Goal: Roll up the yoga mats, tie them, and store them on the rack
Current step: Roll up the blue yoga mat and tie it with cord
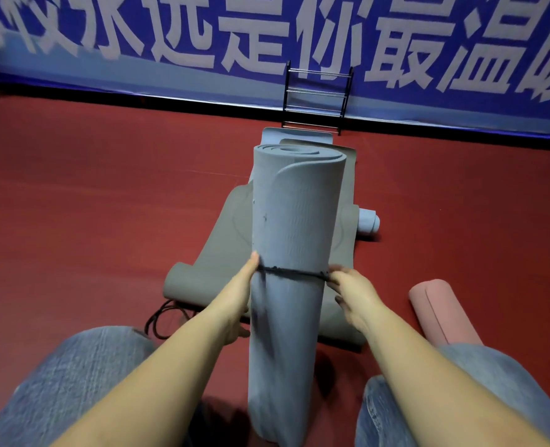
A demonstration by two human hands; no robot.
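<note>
Centrally, a rolled blue-grey mat (294,253) stands upright on the red floor (73,204) between the person's knees. Left hand (239,295) grips its side; right hand (352,291) pinches the black cord (291,273) encircling it. Rack (315,98) stands at the far floor edge.

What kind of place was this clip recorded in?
Probably a sports hall or gym: red floor, a blue banner along the wall, a black rack beneath it, and yoga mats laid out.
</note>
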